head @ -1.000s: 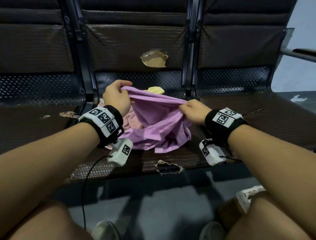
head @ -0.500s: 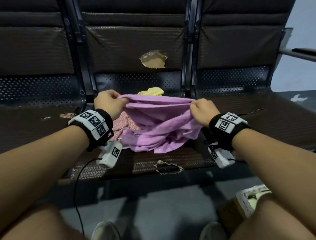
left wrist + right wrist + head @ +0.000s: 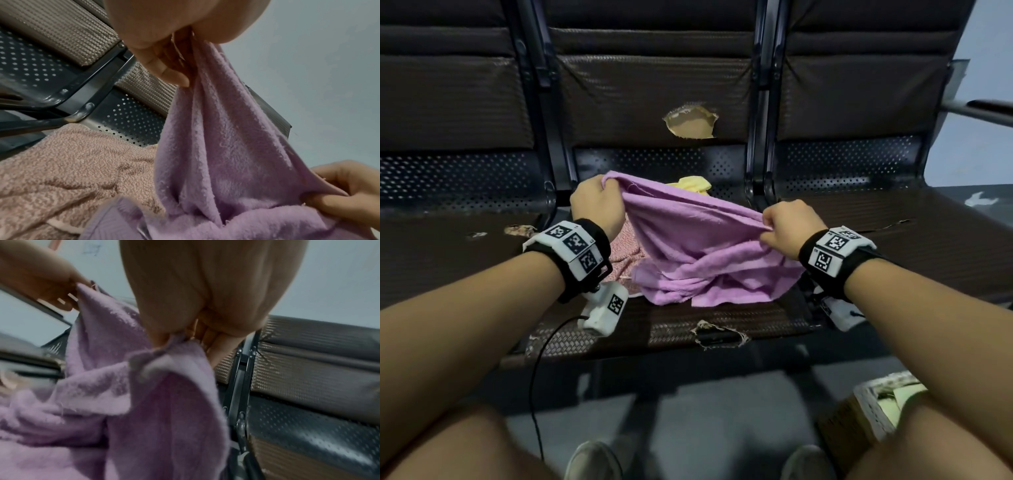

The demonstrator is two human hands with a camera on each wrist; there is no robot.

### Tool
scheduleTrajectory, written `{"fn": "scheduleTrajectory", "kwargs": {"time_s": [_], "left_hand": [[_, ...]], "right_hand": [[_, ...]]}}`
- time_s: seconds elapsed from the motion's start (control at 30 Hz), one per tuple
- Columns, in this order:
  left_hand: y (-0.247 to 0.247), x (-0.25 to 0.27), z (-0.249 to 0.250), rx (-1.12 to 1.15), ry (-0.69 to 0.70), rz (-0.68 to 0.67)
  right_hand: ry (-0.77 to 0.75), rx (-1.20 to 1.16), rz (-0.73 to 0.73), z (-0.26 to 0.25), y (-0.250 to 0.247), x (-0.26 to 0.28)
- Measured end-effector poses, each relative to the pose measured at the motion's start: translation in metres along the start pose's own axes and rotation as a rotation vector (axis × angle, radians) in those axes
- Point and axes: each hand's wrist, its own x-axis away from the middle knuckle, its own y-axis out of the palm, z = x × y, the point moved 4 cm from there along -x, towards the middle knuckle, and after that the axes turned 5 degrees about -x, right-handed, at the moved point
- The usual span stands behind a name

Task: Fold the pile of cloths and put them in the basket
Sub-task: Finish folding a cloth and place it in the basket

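A purple towel hangs between my two hands above the middle seat, its lower part bunched on the seat. My left hand grips its upper left corner, raised higher. My right hand pinches the towel's right edge, lower down. In the left wrist view my left fingers clamp the purple towel. The right wrist view has my right fingers pinching a purple towel corner. A pink cloth lies under the towel at the left; a yellow cloth lies behind. The white basket stands on the floor at lower right.
The cloths lie on the middle seat of a dark bench with torn padding. Metal dividers stand between seats. My knees and shoes are at the bottom, and a cable hangs from my left wrist.
My left hand has lifted its towel corner higher and my right hand has dropped a little, so the top edge now slants down to the right.
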Motion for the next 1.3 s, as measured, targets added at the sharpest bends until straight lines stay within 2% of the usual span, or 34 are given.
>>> {"fn": "scheduleTrajectory", "kwargs": {"time_s": [0.13,0.2,0.33,0.4,0.53,0.67,0.8,0.9,1.0,1.1,1.17,1.3], "left_hand": [[-0.003,-0.002,-0.004,-0.020,-0.024,0.073],[-0.003,-0.001,-0.008,0.003,-0.017,0.067],[0.001,-0.003,-0.007,-0.035,0.043,-0.045],[0.002,-0.004,-0.004,-0.009,0.038,-0.097],[-0.002,-0.008,0.011,0.169,0.008,-0.168],[-0.019,-0.017,0.031,0.400,0.070,-0.221],[-0.041,-0.019,0.052,0.392,0.131,-0.286],[-0.051,-0.020,0.064,0.390,0.188,-0.307],[-0.061,-0.027,0.071,0.354,0.207,-0.253],[-0.067,-0.041,0.077,0.210,0.228,-0.168],[-0.070,-0.049,0.081,0.145,0.176,-0.078],[-0.064,-0.042,0.105,0.266,0.049,0.028]], "right_hand": [[0.006,-0.281,-0.022,0.001,0.005,0.004],[0.008,-0.350,-0.055,0.001,0.007,0.005],[0.055,-0.159,0.001,0.001,0.001,0.001],[0.098,-0.160,0.058,0.001,-0.006,0.000],[0.127,-0.257,0.128,0.000,-0.023,-0.006],[0.087,-0.328,0.164,-0.011,-0.048,-0.009],[0.051,-0.383,0.197,-0.020,-0.080,-0.012],[-0.029,-0.563,0.167,-0.025,-0.098,-0.019],[-0.027,-0.675,0.178,-0.028,-0.112,-0.024],[0.046,-0.715,0.133,-0.036,-0.123,-0.028],[0.123,-0.789,0.119,-0.043,-0.131,-0.027],[0.256,-1.018,0.120,-0.064,-0.142,-0.023]]}}
